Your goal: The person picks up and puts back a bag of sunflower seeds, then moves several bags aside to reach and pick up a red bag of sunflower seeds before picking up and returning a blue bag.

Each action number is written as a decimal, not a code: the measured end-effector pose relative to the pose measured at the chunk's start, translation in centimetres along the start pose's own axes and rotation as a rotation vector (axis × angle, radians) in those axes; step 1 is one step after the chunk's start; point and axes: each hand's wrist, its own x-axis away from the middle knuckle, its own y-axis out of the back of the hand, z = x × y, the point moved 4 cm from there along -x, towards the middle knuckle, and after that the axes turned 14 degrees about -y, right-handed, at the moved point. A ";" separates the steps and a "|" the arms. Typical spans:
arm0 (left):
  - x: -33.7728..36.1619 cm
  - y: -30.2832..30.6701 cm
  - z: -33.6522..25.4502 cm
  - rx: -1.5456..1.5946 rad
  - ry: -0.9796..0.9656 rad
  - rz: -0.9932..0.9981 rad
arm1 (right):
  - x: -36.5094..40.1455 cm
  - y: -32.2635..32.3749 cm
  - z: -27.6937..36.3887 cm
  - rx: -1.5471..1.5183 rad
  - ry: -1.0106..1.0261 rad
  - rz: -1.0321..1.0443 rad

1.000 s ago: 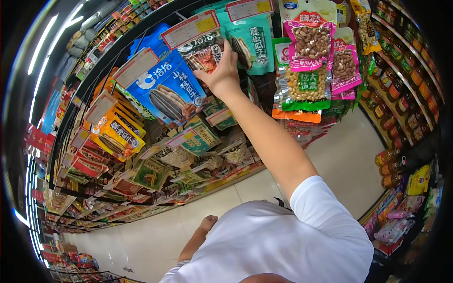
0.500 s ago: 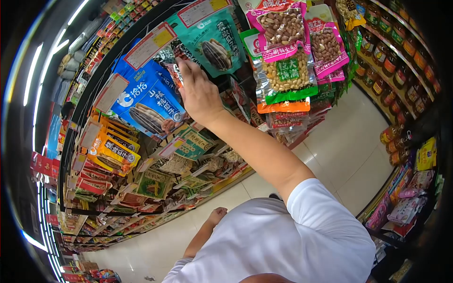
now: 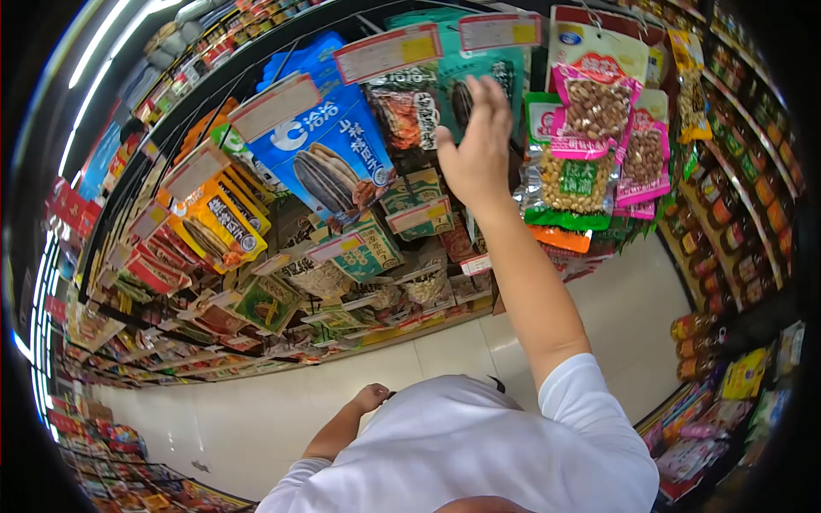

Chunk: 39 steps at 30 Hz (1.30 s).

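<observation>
My right hand [image 3: 479, 158] reaches up to the hanging snack bags, fingers stretched out and thumb apart. It overlaps a teal bag of sunflower seeds [image 3: 453, 90]. Just left of the thumb hangs a bag with a dark top and a red-brown picture [image 3: 402, 115]. Further left is a large blue bag of sunflower seeds [image 3: 321, 162]. To the right of the wrist hang peanuts in pink-edged bags [image 3: 596, 107] and a green-edged bag of pale nuts [image 3: 560, 184]. Low beside my body, my left hand [image 3: 372, 396] is closed; what it holds, if anything, is hidden.
Price tags [image 3: 389, 53] stick out in front of the bags. Orange seed bags [image 3: 218, 227] hang at the left, with lower rows of packets [image 3: 269, 303] beneath. Shelves of jars [image 3: 705, 222] line the right side. A pale tiled floor [image 3: 282, 410] lies below.
My right hand has moved right, from the dark-topped bag beside the blue one to the teal bag, and its fingers have straightened. The view has turned; my left hand stays low and closed.
</observation>
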 end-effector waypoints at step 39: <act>4.3 -3.7 6.8 -0.030 0.038 -0.151 | 7.3 -2.4 1.3 -0.562 -0.056 0.424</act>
